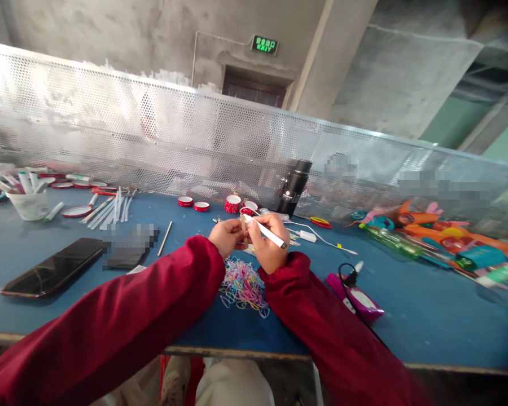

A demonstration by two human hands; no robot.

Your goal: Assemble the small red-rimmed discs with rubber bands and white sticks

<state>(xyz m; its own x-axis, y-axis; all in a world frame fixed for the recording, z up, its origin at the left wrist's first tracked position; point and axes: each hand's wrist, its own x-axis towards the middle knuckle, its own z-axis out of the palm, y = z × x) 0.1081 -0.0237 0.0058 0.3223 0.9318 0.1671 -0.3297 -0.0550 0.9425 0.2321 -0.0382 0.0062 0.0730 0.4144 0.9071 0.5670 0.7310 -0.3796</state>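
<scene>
My right hand is closed around a white marker pen, its dark-marked end pointing down to the right. My left hand pinches a small flat brown strip, which stands close to the pen's other end. Both hands meet above the table, nearly touching; whether the pen tip touches the strip cannot be made out. Just below them lies a loose pile of small coloured rubber bands.
Left are a phone, a thin stick, white strips and a cup of markers. Behind stand red tins and a black bottle. Right are a purple device with a cable and orange toys.
</scene>
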